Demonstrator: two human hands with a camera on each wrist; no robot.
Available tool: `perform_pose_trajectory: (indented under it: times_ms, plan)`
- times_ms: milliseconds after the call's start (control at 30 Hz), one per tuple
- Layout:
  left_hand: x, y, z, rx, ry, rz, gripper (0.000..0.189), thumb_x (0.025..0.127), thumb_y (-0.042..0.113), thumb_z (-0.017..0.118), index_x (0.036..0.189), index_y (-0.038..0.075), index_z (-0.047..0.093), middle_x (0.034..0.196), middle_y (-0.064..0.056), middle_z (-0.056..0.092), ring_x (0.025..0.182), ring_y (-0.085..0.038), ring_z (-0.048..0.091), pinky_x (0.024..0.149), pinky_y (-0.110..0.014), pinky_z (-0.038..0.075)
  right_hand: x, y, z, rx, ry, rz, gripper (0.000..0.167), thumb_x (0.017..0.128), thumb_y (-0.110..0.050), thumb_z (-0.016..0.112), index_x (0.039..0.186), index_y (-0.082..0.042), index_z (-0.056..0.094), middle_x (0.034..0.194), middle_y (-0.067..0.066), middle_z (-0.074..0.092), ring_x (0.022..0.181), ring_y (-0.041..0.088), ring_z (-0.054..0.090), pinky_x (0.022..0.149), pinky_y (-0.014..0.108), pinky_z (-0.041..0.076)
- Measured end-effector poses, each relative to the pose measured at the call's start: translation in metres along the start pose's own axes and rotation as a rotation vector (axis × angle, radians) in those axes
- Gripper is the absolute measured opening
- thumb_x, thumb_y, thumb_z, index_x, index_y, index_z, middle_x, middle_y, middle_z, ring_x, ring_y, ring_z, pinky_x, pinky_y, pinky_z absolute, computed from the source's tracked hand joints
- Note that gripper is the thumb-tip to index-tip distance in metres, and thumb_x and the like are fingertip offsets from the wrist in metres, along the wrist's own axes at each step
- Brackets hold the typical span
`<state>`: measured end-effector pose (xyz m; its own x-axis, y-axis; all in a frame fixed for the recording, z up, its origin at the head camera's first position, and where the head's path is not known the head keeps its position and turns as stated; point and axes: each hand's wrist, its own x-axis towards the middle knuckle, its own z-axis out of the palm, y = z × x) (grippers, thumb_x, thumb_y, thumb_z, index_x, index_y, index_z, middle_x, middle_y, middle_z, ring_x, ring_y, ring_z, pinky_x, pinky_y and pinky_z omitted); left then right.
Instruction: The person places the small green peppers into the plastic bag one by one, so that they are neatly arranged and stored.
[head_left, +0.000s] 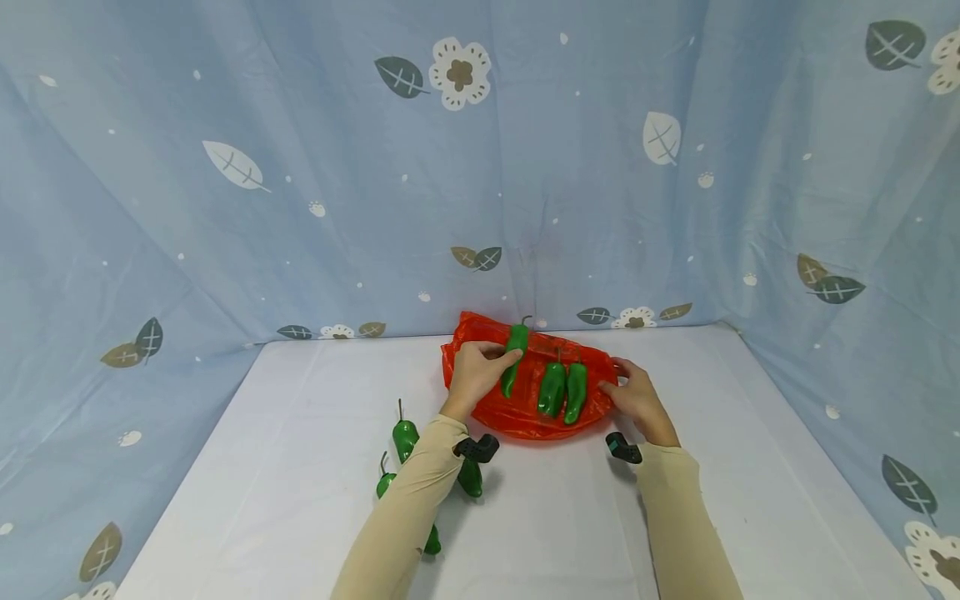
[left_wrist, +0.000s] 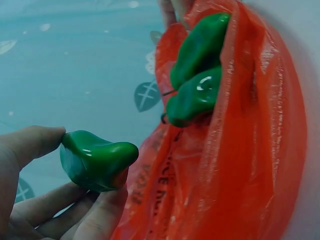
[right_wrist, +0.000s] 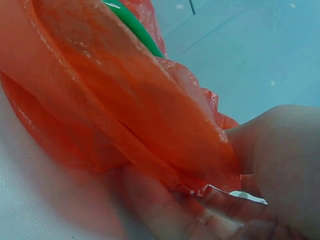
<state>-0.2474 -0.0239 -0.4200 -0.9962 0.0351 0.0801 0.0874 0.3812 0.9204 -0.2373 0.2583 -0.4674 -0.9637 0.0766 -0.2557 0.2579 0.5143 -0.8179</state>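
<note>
My left hand (head_left: 477,375) pinches a green pepper (head_left: 517,337) between thumb and fingers, above the left part of a red plastic bag (head_left: 510,421). In the left wrist view this pepper (left_wrist: 95,160) points its tip toward the camera, beside the bag (left_wrist: 250,150). Two more green peppers (head_left: 552,388) (head_left: 576,392) lie side by side on the bag's right half. At the bag's right end my right hand (head_left: 637,396) holds its edge. The right wrist view shows that hand's thumb and fingers (right_wrist: 155,200) around the red plastic (right_wrist: 150,115).
Several green peppers (head_left: 405,437) lie on the white table (head_left: 300,433) near my left forearm, which partly covers them. A blue curtain (head_left: 337,167) with leaf and flower prints stands behind the table and along its sides.
</note>
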Motion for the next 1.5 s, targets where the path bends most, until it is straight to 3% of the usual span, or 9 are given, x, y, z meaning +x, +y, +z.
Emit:
perform_pose_trajectory:
  times_ms: [233,633,1033,1500]
  plan:
    - [0.005,-0.009,0.011,0.056,-0.010,0.011,0.039,0.092,0.034,0.079,0.114,0.002,0.078,0.111,-0.012,0.079,0.093,-0.023,0.075,0.077,-0.033,0.063,0.002,0.002,0.000,0.002,-0.003,-0.001,0.066,0.103,-0.011,0.055,0.161,0.002,0.025,0.162,0.032,0.032,0.145,0.050,0.037,0.118,0.060,0.040]
    - [0.007,-0.011,0.024,0.129,-0.025,0.022,0.038,0.091,0.029,0.080,0.115,-0.001,0.077,0.108,-0.014,0.079,0.085,-0.020,0.073,0.071,-0.030,0.062,0.002,0.001,0.000,0.012,0.009,0.003,0.067,0.102,-0.011,0.055,0.161,0.001,0.026,0.162,0.031,0.032,0.144,0.049,0.038,0.118,0.059,0.041]
    - [0.005,-0.017,0.034,0.143,-0.072,-0.005,0.039,0.093,0.024,0.078,0.121,-0.003,0.073,0.116,-0.017,0.076,0.098,-0.025,0.074,0.082,-0.038,0.065,0.003,0.002,0.001,0.004,0.000,-0.009,0.065,0.103,-0.011,0.054,0.161,0.001,0.027,0.161,0.032,0.033,0.143,0.049,0.039,0.115,0.058,0.044]
    - [0.002,-0.019,0.041,0.232,-0.078,-0.003,0.045,0.091,0.025,0.080,0.124,-0.005,0.071,0.113,-0.017,0.076,0.099,-0.025,0.071,0.083,-0.036,0.063,0.001,0.000,-0.001,-0.015,0.000,-0.004,0.066,0.103,-0.011,0.054,0.161,0.003,0.025,0.161,0.033,0.032,0.145,0.051,0.036,0.117,0.060,0.040]
